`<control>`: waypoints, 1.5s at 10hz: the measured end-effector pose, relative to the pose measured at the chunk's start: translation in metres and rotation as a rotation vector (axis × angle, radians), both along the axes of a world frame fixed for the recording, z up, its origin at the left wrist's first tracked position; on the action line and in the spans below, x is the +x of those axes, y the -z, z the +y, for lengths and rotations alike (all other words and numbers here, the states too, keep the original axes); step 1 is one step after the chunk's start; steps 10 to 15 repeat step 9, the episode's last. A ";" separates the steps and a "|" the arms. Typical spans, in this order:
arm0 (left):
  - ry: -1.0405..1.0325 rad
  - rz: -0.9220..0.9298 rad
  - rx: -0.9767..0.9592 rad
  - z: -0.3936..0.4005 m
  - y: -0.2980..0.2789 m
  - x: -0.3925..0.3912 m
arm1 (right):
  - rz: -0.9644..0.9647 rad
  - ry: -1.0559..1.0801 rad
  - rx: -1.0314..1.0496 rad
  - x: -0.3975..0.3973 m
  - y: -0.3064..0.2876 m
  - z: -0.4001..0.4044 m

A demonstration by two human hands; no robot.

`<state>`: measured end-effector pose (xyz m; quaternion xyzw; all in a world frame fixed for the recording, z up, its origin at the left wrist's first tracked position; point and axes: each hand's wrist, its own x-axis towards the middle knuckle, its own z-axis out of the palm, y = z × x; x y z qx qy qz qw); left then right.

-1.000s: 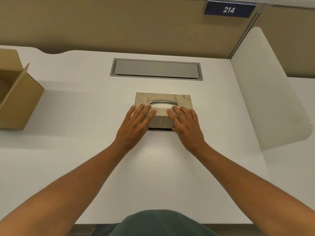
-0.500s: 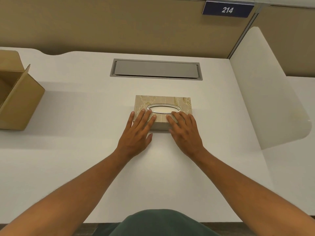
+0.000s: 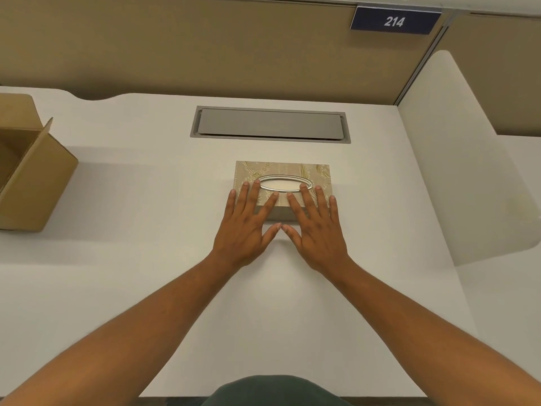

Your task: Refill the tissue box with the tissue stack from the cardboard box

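A beige patterned tissue box [image 3: 281, 170] with a silver oval slot sits flat on the white desk [image 3: 146, 288], mid-desk. My left hand [image 3: 247, 227] lies flat with spread fingers over the box's near left part. My right hand [image 3: 316, 230] rests the same way on its near right part. The thumbs almost touch in front of the box. Neither hand grips anything. An open brown cardboard box [image 3: 32, 177] stands at the far left edge; its inside is hidden. No tissue stack is visible.
A grey cable-tray lid [image 3: 269, 124] is set into the desk behind the tissue box. A tan partition wall runs along the back with a blue "214" sign [image 3: 393, 21]. A white side divider [image 3: 456, 159] bounds the desk on the right.
The box's near edge was raised off the desk a second ago; it now lies flat. Both hands have spread flat on its top.
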<state>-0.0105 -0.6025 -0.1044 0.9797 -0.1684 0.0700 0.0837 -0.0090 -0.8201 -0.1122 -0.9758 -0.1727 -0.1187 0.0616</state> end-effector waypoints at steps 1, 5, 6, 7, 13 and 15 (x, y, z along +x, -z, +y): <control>0.006 0.011 0.005 0.000 -0.003 0.018 | 0.007 0.002 -0.010 0.016 -0.001 0.000; -0.007 0.053 0.008 0.000 -0.009 0.072 | 0.062 -0.025 -0.025 0.076 -0.006 -0.002; -0.009 0.071 0.003 0.001 -0.011 0.077 | 0.069 -0.037 -0.017 0.084 -0.004 -0.004; 0.003 0.074 0.025 0.002 -0.012 0.076 | 0.063 -0.032 -0.033 0.082 -0.003 -0.003; 0.005 0.045 0.007 0.003 -0.017 0.074 | 0.068 -0.049 -0.024 0.079 -0.011 -0.003; 0.005 0.045 0.007 0.003 -0.017 0.074 | 0.068 -0.049 -0.024 0.079 -0.011 -0.003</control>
